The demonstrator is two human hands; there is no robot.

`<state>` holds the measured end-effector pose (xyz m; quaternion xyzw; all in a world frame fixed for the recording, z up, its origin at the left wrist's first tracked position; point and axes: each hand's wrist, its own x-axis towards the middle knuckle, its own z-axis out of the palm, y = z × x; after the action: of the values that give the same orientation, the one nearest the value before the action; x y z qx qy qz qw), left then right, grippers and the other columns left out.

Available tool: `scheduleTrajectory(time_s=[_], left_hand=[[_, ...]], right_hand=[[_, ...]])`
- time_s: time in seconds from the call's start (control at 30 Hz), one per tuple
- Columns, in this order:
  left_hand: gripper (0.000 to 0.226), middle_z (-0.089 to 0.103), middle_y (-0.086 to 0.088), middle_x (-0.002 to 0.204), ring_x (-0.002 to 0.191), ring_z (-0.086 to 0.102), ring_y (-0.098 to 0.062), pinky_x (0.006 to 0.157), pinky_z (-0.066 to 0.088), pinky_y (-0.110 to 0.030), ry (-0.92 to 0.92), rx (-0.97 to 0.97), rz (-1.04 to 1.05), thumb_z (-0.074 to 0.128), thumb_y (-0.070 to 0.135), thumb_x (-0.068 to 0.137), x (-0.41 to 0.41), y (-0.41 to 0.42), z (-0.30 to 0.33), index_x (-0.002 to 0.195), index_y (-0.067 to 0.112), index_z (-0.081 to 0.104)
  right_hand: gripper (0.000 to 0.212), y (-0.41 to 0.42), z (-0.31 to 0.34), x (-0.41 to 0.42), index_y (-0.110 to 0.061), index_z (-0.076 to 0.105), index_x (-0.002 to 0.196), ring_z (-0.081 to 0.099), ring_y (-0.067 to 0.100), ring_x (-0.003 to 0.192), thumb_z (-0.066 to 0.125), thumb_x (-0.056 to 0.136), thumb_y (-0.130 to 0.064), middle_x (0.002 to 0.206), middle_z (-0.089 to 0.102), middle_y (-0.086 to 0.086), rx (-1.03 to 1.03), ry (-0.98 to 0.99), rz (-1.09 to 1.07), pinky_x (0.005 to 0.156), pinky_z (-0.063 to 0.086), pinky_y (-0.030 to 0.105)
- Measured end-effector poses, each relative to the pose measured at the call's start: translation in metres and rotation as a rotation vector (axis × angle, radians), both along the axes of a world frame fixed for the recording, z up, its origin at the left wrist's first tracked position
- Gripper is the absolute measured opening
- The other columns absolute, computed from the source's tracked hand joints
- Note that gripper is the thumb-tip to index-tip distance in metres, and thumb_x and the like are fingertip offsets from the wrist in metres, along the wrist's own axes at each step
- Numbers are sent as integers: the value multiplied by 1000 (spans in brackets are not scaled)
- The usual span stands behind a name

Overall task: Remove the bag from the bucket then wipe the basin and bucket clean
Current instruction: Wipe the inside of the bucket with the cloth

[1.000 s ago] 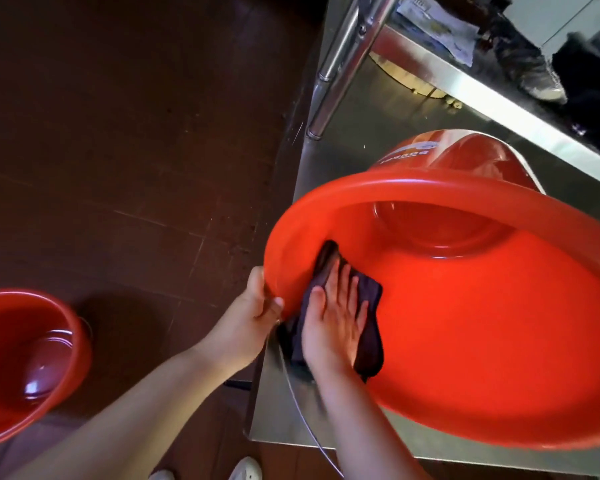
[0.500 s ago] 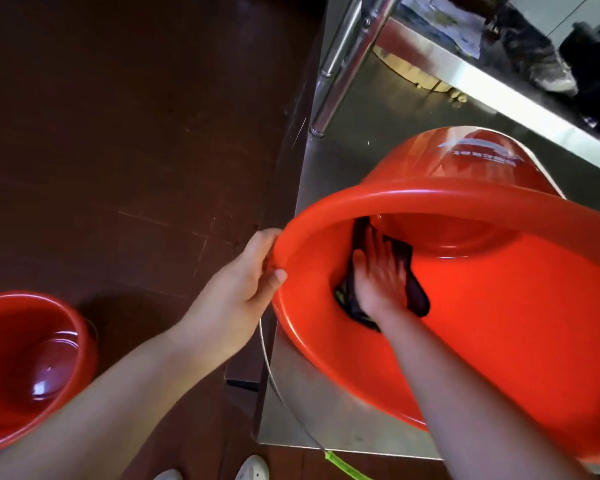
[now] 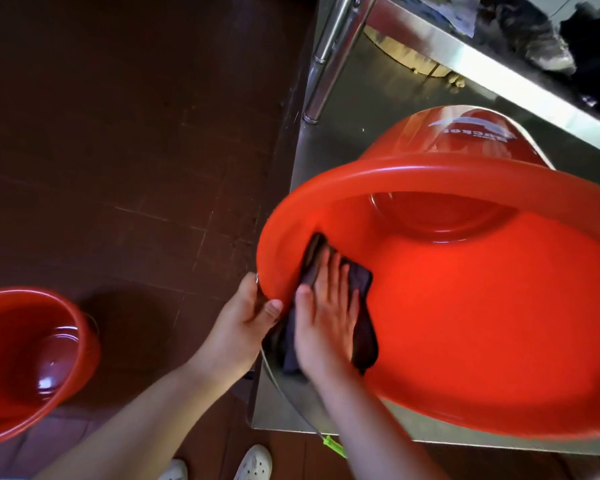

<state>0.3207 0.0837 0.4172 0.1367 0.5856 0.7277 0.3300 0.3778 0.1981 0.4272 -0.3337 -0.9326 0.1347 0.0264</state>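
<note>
A big red bucket (image 3: 482, 323) lies tilted on a steel table (image 3: 371, 109), its mouth facing me. My left hand (image 3: 246, 323) grips the near left part of its rim (image 3: 430, 174). My right hand (image 3: 326, 317) lies flat, fingers spread, pressing a dark cloth (image 3: 362, 327) against the inner wall just inside the rim. A second red container, the basin (image 3: 32, 358), stands on the floor at the lower left, with a shiny wet bottom. No bag is visible.
The dark brown tiled floor (image 3: 136, 133) fills the left side. A steel table leg (image 3: 329, 53) rises at the top centre, and an upper shelf (image 3: 482, 60) holds papers and dark items. My white shoes (image 3: 253, 462) show at the bottom edge.
My right hand slid the cloth from deep inside the bucket back toward me to the near left rim. My left hand kept its grip on the rim.
</note>
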Motion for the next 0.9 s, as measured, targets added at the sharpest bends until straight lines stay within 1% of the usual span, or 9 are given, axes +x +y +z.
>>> scheduleTrajectory(time_s=[0.1,0.2,0.3,0.47,0.53,0.6,0.73,0.8,0.9], left_hand=[[22,68,-5,103,103,64,-18,92,50,-39,39,-17,-20,50,5,94,-2,-3,4,112,18,52],[18,70,9,93,89,65,-5,81,52,-23,171,-52,50,55,6,92,-15,-4,14,103,20,53],[12,66,5,80,80,62,-12,77,50,-34,175,-9,111,61,23,83,-33,-6,29,94,26,58],[16,68,5,83,79,64,-9,72,53,-25,314,-17,69,64,38,82,-41,-4,43,96,34,62],[20,71,3,90,85,68,-12,73,53,-22,243,32,105,69,36,81,-37,1,41,99,30,64],[29,72,0,97,93,68,-14,75,53,-19,76,63,152,74,29,78,-33,0,32,104,19,65],[49,72,-8,102,102,67,-23,87,53,-32,-153,18,68,77,39,71,-8,-6,10,105,8,65],[40,72,-12,101,99,68,-25,89,55,-40,-196,37,92,73,32,76,4,-3,5,105,6,65],[27,72,-11,97,94,68,-25,86,56,-36,-188,63,154,65,18,77,9,4,6,102,8,66]], right_hand=[[62,-17,3,13,-36,-16,142,-6,8,146,1,85,-53,155,-12,-13,-58,54,72,118,-1,34],[63,5,2,1,-27,-10,146,0,12,147,5,89,-50,158,-3,-5,0,64,93,119,5,36],[58,47,-8,-15,-20,-3,149,6,16,147,21,100,-38,160,4,2,105,-39,115,118,8,38],[58,134,-9,-31,-22,-4,151,4,14,146,24,102,-34,160,1,-2,92,-164,-11,118,4,40],[57,151,-9,-34,-24,-2,151,6,14,146,23,101,-34,160,4,-3,92,-154,-37,118,4,41],[57,154,-10,-37,-26,-1,151,7,14,146,23,100,-35,160,6,-3,118,-164,-33,118,4,43],[57,147,-7,-38,-27,0,151,6,17,146,22,100,-36,160,6,-2,124,-202,-64,117,4,44],[57,129,-4,-35,-25,0,152,5,17,146,22,101,-38,160,4,-1,79,-202,-118,117,3,45],[61,72,-7,-18,-22,-5,151,2,17,147,19,99,-43,160,0,0,79,-135,-76,117,4,44]])
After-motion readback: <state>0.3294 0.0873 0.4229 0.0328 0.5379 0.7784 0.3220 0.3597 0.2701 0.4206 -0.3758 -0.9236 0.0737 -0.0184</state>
